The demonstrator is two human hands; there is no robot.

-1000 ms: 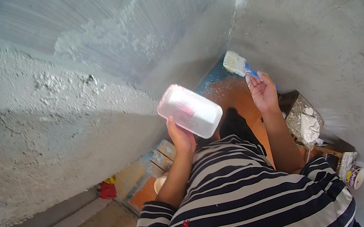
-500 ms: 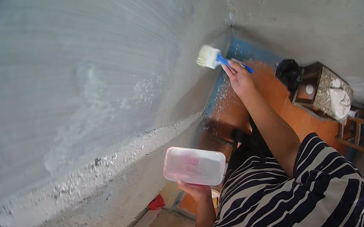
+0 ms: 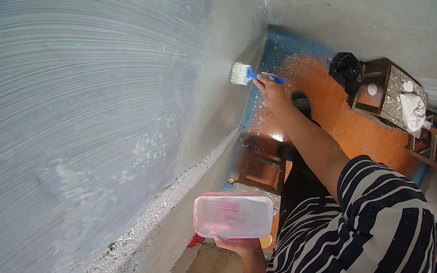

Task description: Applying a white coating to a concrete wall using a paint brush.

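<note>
Now your hands are well apart: your right hand [image 3: 270, 89] grips the brush [image 3: 252, 74], pointed at the streaked wall [image 3: 96, 93], though I can't tell whether it touches; your left hand [image 3: 239, 245] holds the tray [image 3: 233, 215] by its near edge.

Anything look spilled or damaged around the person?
Yes: white spatters dot the orange floor, like drips. The lower edge of the streaked wall is rough and lumpy, unlike the flatter surface above.
</note>
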